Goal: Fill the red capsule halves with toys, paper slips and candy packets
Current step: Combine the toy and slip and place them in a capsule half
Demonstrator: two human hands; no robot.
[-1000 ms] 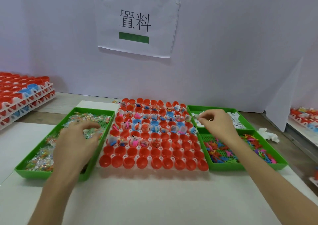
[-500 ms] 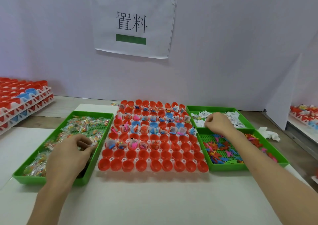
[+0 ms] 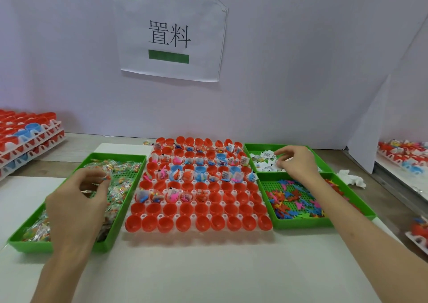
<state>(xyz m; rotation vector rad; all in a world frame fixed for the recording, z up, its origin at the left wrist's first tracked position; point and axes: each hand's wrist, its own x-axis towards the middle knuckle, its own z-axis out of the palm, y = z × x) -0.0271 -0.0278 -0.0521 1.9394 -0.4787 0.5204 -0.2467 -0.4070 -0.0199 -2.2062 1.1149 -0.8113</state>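
**Reference.** 12 o'clock points away from the person, across the bench (image 3: 208, 275).

**Target.** The red capsule halves (image 3: 215, 222) sit in a white rack (image 3: 199, 234) at centre. The far rows hold contents. The two near rows and the right part of the third row are unfilled. Each unfilled row runs along the 9-to-3 o'clock line.

**Left hand.** The left hand (image 3: 76, 203) hovers palm down over the left green tray (image 3: 115, 157), wrist bent. The fingers (image 3: 102, 175) are curled, with the tips narrow. They appear to pinch one of the candy packets (image 3: 120, 187) just above the heap. The unfilled halves lie at about 3 o'clock from this hand, just across the tray wall. This is the nearer hand.

**Right hand.** The right hand (image 3: 296, 163) is arched over the far right tray (image 3: 252, 145). Thumb and forefinger are closed and appear to nip the paper slips (image 3: 266, 163). The unfilled halves lie at about 8 o'clock from this hand, well apart. The toys (image 3: 291, 200) lie at 6 o'clock from it, in the near right tray (image 3: 301, 223).

**Judgement.** The step in hand is pick-up. The coming move is likely a short rightward carry by the left hand.
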